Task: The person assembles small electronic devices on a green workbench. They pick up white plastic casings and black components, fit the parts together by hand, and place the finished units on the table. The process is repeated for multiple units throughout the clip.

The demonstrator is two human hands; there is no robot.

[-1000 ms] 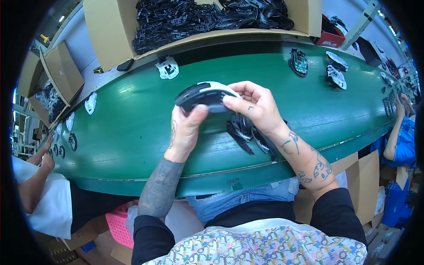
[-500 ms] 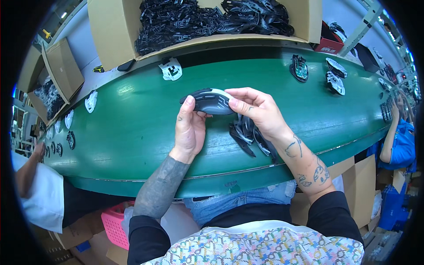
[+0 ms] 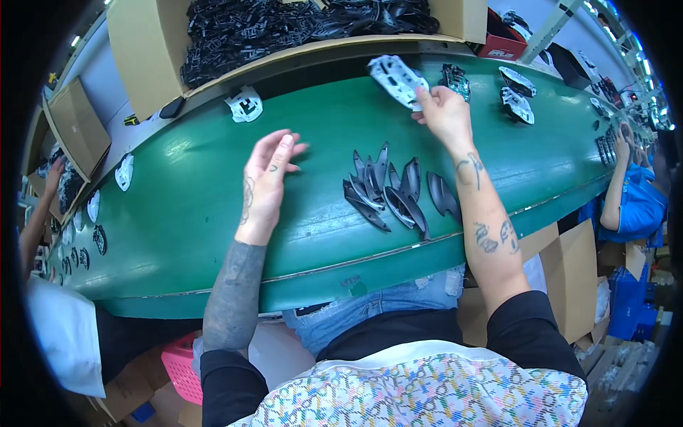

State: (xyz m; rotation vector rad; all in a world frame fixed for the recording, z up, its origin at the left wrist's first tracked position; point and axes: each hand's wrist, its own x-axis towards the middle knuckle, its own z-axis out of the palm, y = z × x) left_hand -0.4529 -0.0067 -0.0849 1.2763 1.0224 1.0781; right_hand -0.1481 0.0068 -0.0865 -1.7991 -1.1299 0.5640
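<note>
- Green belt, my work surface.
- White shell: over the belt's far side, one end pinched between thumb and fingers of my right hand.
- My left hand: empty, fingers loosely parted.
- Dark curved pieces: loose, nearer me.
- Progress, judged: handling of this shell looks nearly done; the loose pieces remain.
- Change: half a second ago, both hands held a shell, dark side showing.
</note>
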